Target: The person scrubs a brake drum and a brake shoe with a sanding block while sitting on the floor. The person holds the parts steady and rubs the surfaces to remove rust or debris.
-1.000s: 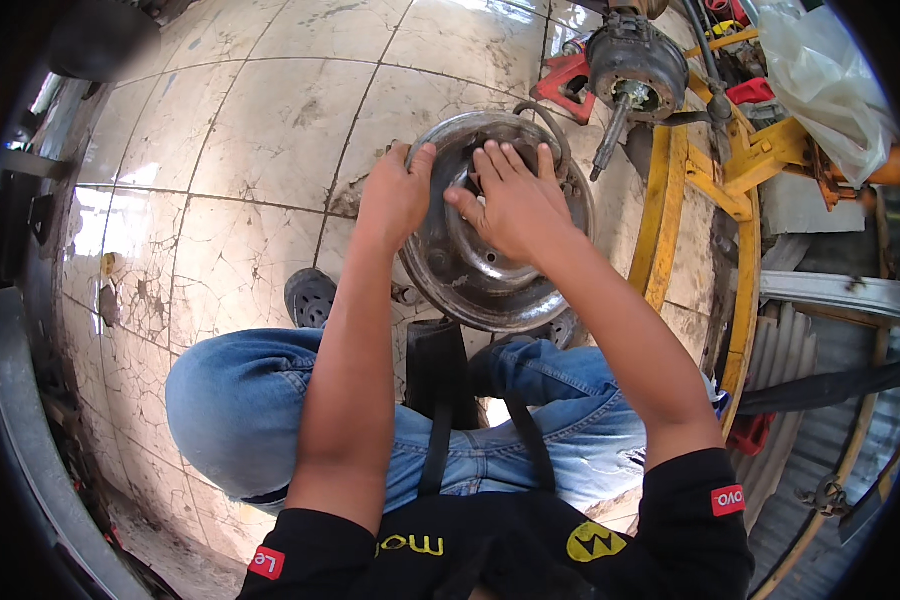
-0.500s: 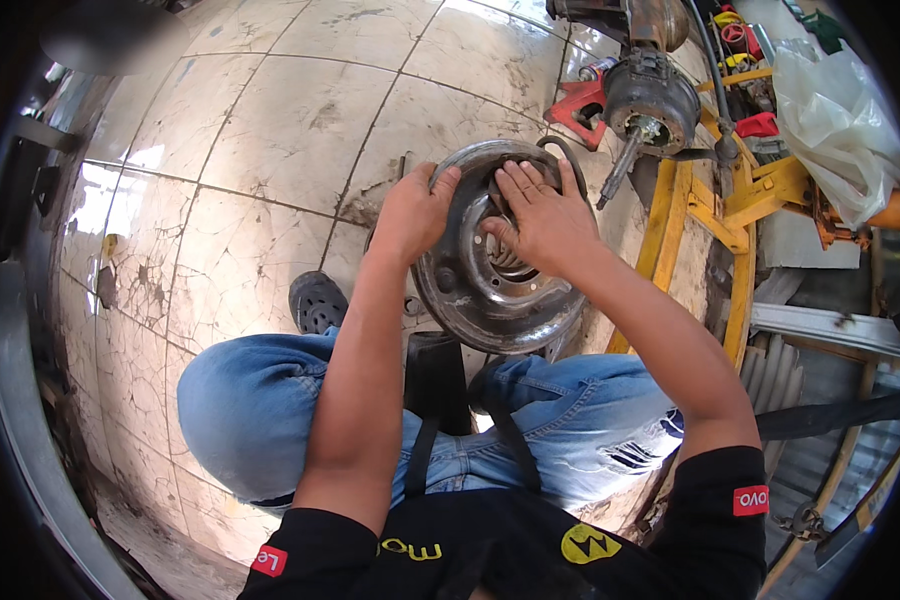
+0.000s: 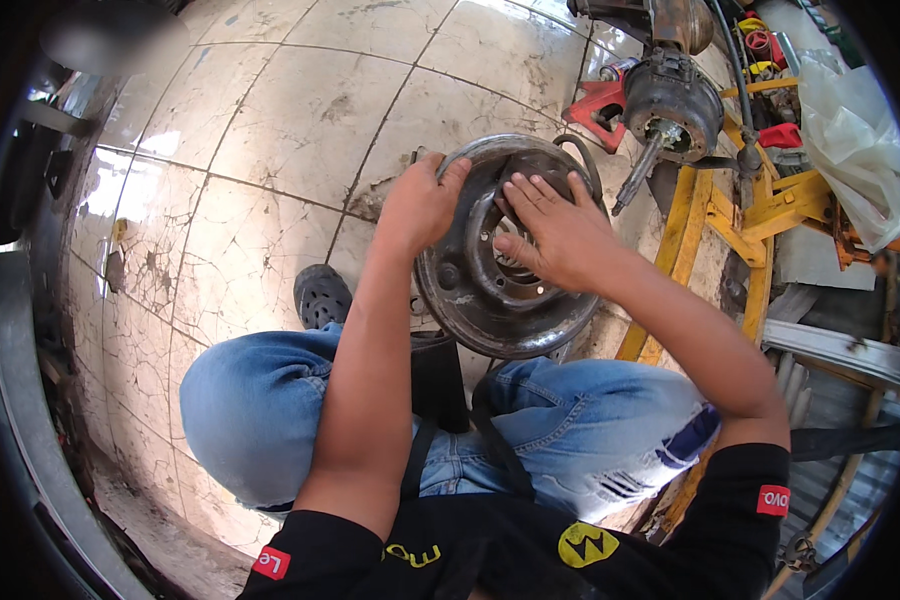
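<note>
In front of my knees is a tilted round dark stamped-steel disc (image 3: 470, 312), with a rolled edge, a large centre hole and small bolt holes around it. My left hand (image 3: 423, 207) grips its upper left edge, thumb on the near face and the other fingers hidden behind. My right hand (image 3: 560, 232) lies on the upper right of the face with fingers stretched and slightly spread, the thumb reaching over the centre hole. Under its fingertips is a dark rounded patch; I cannot tell whether it is a loose piece or part of the disc. A black curved hose shows behind the edge.
At the upper right, a greasy axle housing (image 3: 675, 105) with a protruding shaft stands by a red stand (image 3: 598, 112) and yellow metal frame (image 3: 685, 225). A clear plastic sheet (image 3: 855, 150) hangs farther right. Cracked floor tiles (image 3: 270, 130) spread to the left.
The view has shifted slightly, so the surroundings sit farther right. My right hand stays on the disc with its fingers a little lower on the face; my left hand keeps its hold.
</note>
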